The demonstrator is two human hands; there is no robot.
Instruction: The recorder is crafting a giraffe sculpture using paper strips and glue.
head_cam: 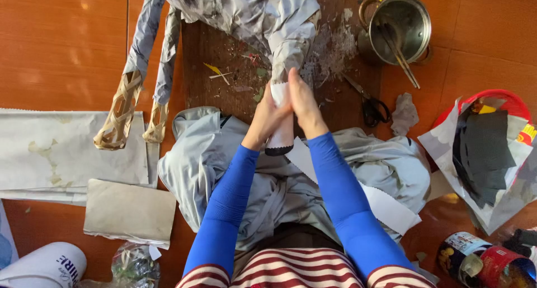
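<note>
My left hand (265, 118) and my right hand (305, 105) press together around a narrow leg (282, 137) of a paper-covered figure, wrapping white paper about it. The figure (246, 11) is a woven bamboo frame covered in grey newspaper, lying on a dark wooden board (224, 75). Two more legs reach to the left, and their bare woven bamboo ends (118, 116) show. Both arms wear blue sleeves.
A metal pot (401, 25) with sticks stands at the top right, and black scissors (372, 108) lie below it. A red basket (492, 148) holds black and white paper. Paper sheets (67, 154) lie at the left, and a tin (475, 260) sits at the bottom right.
</note>
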